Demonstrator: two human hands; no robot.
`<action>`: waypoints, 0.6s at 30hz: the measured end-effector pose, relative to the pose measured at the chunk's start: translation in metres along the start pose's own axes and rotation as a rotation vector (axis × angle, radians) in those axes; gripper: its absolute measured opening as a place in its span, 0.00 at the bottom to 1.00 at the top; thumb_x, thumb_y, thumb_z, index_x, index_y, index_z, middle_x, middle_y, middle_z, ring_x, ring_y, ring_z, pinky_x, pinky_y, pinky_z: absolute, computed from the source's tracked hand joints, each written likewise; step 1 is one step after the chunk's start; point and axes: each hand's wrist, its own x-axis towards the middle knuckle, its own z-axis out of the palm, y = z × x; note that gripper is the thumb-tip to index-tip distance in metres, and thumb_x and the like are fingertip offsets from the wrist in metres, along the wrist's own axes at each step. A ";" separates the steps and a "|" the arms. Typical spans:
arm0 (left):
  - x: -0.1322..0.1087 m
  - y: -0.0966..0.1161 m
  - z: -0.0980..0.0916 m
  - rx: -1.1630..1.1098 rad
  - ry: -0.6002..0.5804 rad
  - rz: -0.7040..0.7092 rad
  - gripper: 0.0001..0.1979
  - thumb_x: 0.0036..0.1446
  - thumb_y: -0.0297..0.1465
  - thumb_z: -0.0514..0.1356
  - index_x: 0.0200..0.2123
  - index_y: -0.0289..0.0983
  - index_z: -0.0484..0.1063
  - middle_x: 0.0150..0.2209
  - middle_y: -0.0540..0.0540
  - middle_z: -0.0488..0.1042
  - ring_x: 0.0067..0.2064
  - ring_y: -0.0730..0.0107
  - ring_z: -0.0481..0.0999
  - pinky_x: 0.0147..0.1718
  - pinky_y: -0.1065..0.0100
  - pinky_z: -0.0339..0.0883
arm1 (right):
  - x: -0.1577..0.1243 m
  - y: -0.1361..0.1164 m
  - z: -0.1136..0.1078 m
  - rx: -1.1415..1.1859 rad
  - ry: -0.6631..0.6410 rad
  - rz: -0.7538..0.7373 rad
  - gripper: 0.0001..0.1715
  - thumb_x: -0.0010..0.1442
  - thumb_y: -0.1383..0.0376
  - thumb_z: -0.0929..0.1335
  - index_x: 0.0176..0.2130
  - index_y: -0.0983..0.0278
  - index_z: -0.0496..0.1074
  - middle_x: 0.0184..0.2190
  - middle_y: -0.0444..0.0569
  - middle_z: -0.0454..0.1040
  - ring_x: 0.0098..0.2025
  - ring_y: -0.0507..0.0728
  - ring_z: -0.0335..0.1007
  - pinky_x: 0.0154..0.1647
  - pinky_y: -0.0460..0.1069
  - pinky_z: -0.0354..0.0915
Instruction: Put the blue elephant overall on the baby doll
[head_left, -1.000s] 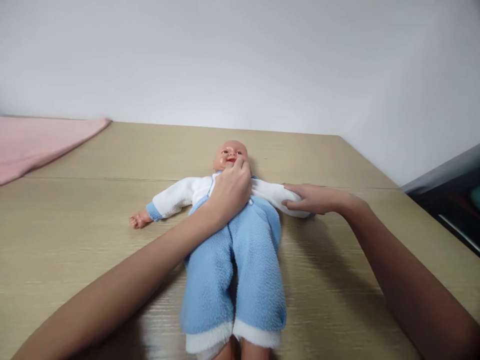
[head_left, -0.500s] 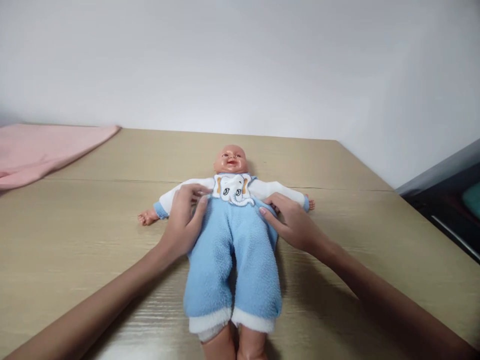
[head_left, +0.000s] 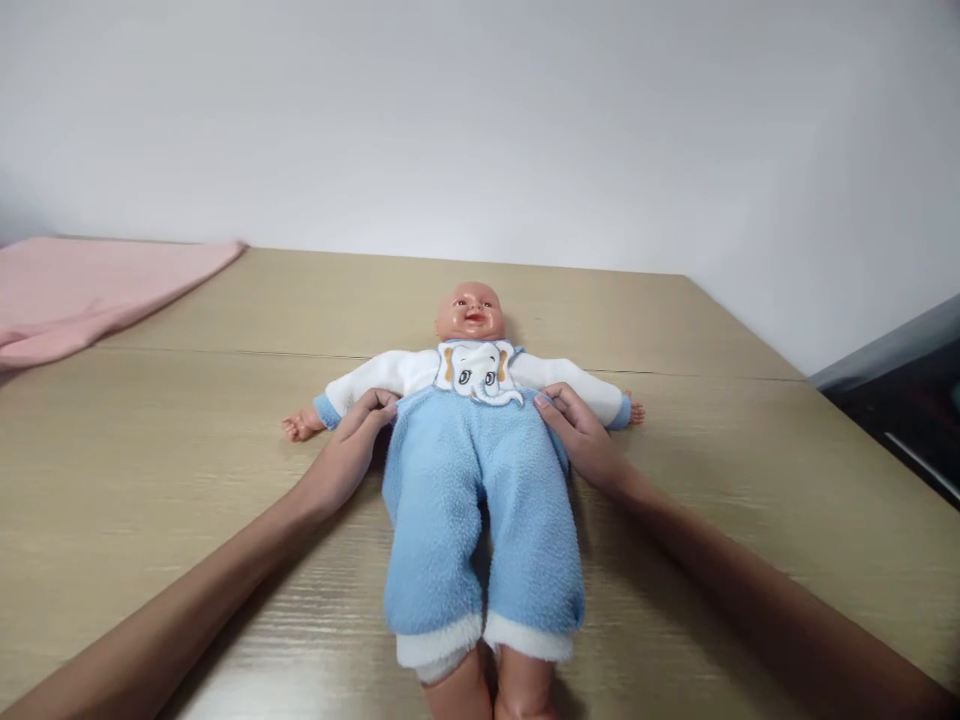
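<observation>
A baby doll (head_left: 471, 312) lies on its back with its arms spread and its head away from me. It wears a white top with an elephant patch (head_left: 478, 372) on the chest and fuzzy blue pants (head_left: 435, 510) with white cuffs. My left hand (head_left: 360, 435) pinches the pants' waist at its left edge, between thumb and fingers. On the other side, my right hand (head_left: 581, 430) is closed on the waist's right edge. The doll's bare legs (head_left: 457, 690) show below the cuffs and run out of view.
The doll rests on a wooden table (head_left: 225, 450) with a seam across it. Pink cloth (head_left: 90, 295) lies at the far left. A white wall (head_left: 465, 130) stands behind the table, and a dark object (head_left: 911, 385) is beyond its right edge.
My left hand has shifted from over the doll's side to the outer edge of the waist and closed on the pants. My right hand has closed at the right edge. The view has shifted slightly.
</observation>
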 end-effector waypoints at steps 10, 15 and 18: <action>0.011 -0.012 0.005 -0.334 0.049 -0.066 0.19 0.67 0.50 0.69 0.43 0.42 0.70 0.36 0.52 0.66 0.37 0.66 0.62 0.36 0.67 0.56 | -0.007 0.006 0.004 -0.169 0.110 -0.057 0.18 0.77 0.47 0.65 0.45 0.57 0.71 0.41 0.49 0.73 0.45 0.64 0.70 0.54 0.59 0.64; 0.009 -0.004 0.004 -0.283 -0.030 -0.040 0.18 0.68 0.50 0.68 0.43 0.42 0.71 0.39 0.52 0.68 0.41 0.63 0.66 0.41 0.65 0.60 | -0.005 0.007 0.004 -0.065 0.129 -0.068 0.19 0.76 0.45 0.67 0.45 0.57 0.72 0.41 0.48 0.73 0.46 0.64 0.70 0.53 0.58 0.65; 0.006 0.003 0.000 -0.076 -0.077 0.077 0.16 0.72 0.47 0.63 0.39 0.42 0.72 0.40 0.50 0.70 0.46 0.59 0.68 0.48 0.62 0.62 | -0.004 0.005 0.001 -0.030 0.084 -0.057 0.20 0.75 0.44 0.68 0.44 0.57 0.72 0.38 0.46 0.72 0.43 0.62 0.70 0.49 0.56 0.66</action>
